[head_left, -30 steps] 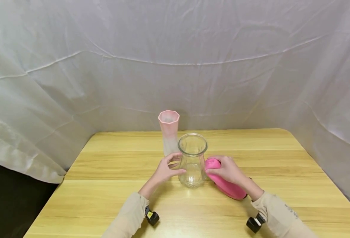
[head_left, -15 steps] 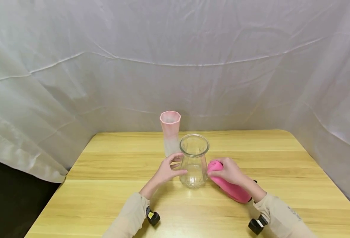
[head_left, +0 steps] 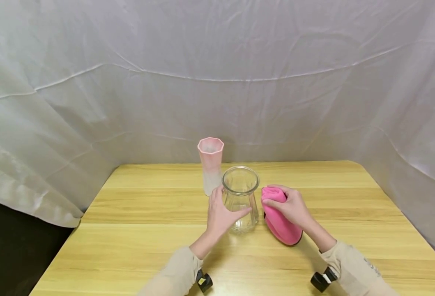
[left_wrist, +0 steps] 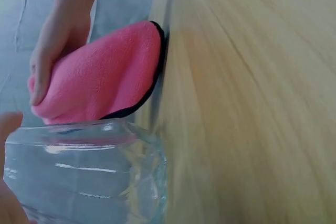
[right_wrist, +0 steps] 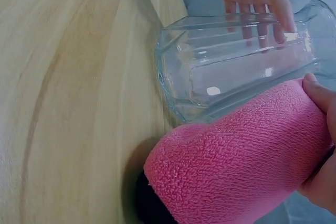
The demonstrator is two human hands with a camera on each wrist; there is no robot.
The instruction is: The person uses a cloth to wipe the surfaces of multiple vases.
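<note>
A clear ribbed glass vase (head_left: 240, 193) stands upright mid-table. My left hand (head_left: 222, 213) grips its left side, thumb across the front and fingers behind, which show through the glass vase (right_wrist: 236, 61) in the right wrist view. Just right of it, my right hand (head_left: 290, 205) grips the top end of a rolled pink cloth (head_left: 281, 226) with a black edge. The cloth's lower end rests on the table, and the cloth (right_wrist: 236, 166) lies against the vase's wall. In the left wrist view the pink cloth (left_wrist: 100, 77) shows beyond the vase (left_wrist: 84, 177).
A tall pink frosted vase (head_left: 210, 164) stands just behind and left of the glass one. The wooden table (head_left: 128, 246) is ringed by a white fabric backdrop (head_left: 217, 82). Its left edge drops to a dark floor. Small black wrist cameras (head_left: 204, 283) sit on both forearms.
My left hand slid from touching the vase's lower left side to wrapping round it. My right hand brought the cloth closer to the vase and tipped it more upright.
</note>
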